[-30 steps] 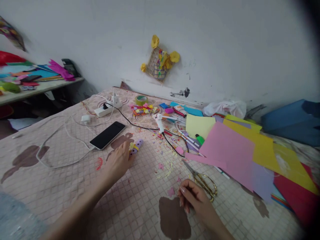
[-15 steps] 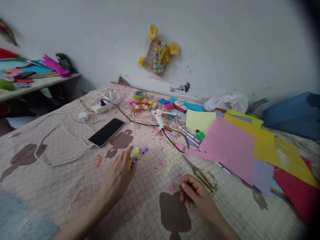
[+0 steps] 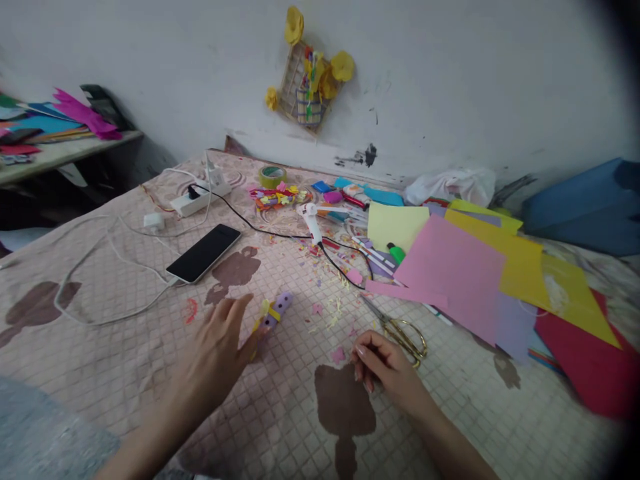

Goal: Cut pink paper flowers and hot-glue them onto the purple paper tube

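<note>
A purple foam strip with dark dots and a yellow band (image 3: 280,307) lies on the tablecloth. My left hand (image 3: 213,350) is beside it, fingers spread, with the thumb over its near end; whether the thumb touches it I cannot tell. My right hand (image 3: 387,367) rests on the cloth with its fingers curled in and the thumb against them; nothing shows in it. Just beyond that hand lie gold-handled scissors (image 3: 395,327). A small pink foam cutout (image 3: 339,354) sits to the left of the right fingertips.
A white glue gun (image 3: 311,223) stands farther back, its black cord looping toward the scissors. Pink foam sheets (image 3: 455,267) and yellow ones (image 3: 520,267) are piled on the right. At left lie a phone (image 3: 204,253), its white cable and a power strip (image 3: 200,198). Scraps litter the middle.
My left hand has opened and drawn back from the dotted purple strip, which now lies on the cloth. My right hand stays curled by the scissors. The view has shifted slightly.
</note>
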Demonstrator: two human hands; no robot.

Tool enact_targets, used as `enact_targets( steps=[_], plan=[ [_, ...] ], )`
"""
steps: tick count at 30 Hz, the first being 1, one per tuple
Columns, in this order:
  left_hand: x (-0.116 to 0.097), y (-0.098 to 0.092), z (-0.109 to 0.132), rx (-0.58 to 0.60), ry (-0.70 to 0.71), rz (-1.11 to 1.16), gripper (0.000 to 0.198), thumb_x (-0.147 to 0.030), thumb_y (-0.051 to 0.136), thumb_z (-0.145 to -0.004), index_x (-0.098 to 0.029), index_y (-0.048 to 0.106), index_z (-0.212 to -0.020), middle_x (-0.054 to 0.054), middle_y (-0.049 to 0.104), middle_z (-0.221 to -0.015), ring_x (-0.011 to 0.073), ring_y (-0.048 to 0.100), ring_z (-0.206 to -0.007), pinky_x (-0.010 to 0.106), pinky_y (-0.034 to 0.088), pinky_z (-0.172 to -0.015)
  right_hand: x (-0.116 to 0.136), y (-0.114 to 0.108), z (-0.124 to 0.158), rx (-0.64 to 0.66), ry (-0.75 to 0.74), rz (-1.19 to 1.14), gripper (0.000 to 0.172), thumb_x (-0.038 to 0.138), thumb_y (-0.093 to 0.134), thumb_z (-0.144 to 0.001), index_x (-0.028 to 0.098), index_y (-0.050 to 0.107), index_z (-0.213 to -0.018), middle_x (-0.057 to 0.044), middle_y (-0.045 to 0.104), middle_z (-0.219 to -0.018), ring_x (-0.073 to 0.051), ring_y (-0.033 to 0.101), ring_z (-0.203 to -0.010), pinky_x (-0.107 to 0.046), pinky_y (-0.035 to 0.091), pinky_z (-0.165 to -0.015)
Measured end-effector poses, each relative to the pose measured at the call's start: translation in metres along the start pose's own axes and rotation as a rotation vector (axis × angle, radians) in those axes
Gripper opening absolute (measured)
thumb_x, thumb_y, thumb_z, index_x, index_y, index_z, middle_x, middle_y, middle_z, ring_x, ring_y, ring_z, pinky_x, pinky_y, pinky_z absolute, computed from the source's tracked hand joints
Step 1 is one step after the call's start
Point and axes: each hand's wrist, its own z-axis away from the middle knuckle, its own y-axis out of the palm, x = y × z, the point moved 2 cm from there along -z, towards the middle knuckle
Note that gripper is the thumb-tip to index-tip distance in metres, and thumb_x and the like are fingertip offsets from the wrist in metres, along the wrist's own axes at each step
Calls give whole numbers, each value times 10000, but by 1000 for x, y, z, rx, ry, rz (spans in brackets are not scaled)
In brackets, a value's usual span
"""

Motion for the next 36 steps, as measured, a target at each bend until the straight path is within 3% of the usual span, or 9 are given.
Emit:
enact_targets(
  steps=[2, 6, 11, 15, 19, 23, 29, 33, 36],
  plan=[
    [-2, -9, -13, -73, 56, -68, 401, -406, 474, -842, -167, 457, -1163, 114, 551, -1073, 288, 518, -1003, 439, 427, -838, 1, 1, 0, -6, -6, -3, 290, 436, 513, -839, 161, 514, -748, 12, 547, -624, -66, 493, -469, -164, 410, -398],
    [-27, -9, -46, 66, 241, 22, 207, -300, 468, -863, -194, 545, -1024, 64, 577, -967, 224, 532, -895, 373, 436, -785, 2, 2, 0, -5, -18, -19, 301, 448, 520, -830, 160, 504, -746, 13, 540, -624, -68, 497, -474, -163, 414, -390],
    [-60, 21, -78, 249, 419, 76, 97, -170, 556, -793, -169, 596, -881, 66, 576, -934, 215, 507, -909, 337, 422, -787, 1, 1, 0, -2, -13, -7, 307, 456, 519, -828, 160, 503, -745, 19, 534, -592, -65, 488, -458, -167, 415, -397],
    [-65, 47, -92, 351, 476, 47, 110, -215, 639, -724, -166, 607, -817, 72, 576, -905, 223, 508, -890, 342, 418, -772, -1, 0, 0, 5, -16, 12, 308, 457, 509, -834, 160, 509, -752, 14, 543, -604, -69, 497, -468, -170, 417, -400],
    [-65, 54, -96, 358, 474, 79, 76, -195, 647, -696, -158, 590, -728, 65, 588, -855, 214, 519, -863, 326, 409, -754, -2, 0, 0, 10, -17, 7, 313, 465, 511, -829, 162, 504, -750, 15, 542, -601, -70, 492, -459, -174, 413, -396],
    [-61, 45, -98, 416, 378, 305, 61, -164, 603, -712, -150, 563, -668, 28, 598, -710, 159, 541, -710, 268, 400, -651, 1, 1, 1, 5, -26, -9, 291, 440, 502, -839, 165, 497, -744, 15, 538, -605, -71, 486, -459, -177, 404, -396],
    [-52, 31, -103, 757, 73, 1000, 220, -267, 673, -661, -135, 542, -779, -4, 611, -656, 104, 550, -592, 222, 398, -572, 30, 8, -14, -136, -226, 173, 63, 235, 514, -836, 192, 506, -881, 33, 519, -633, -86, 495, -515, -195, 397, -460],
    [-49, 26, -101, 921, -62, 1206, 350, -238, 717, -617, -146, 509, -883, -16, 631, -669, 92, 562, -591, 214, 387, -572, 58, 20, -35, -152, -480, 402, 309, 101, 527, -774, 231, 515, -1053, -36, 540, -975, -101, 543, -685, -221, 432, -563],
    [-45, 25, -100, 965, -131, 1271, 398, -235, 730, -611, -163, 478, -912, -27, 629, -651, 87, 556, -566, 206, 373, -543, 68, 28, -49, -104, -601, 440, 261, 98, 520, -779, 230, 562, -1000, -52, 503, -1044, -110, 552, -730, -220, 435, -555]
  ],
)
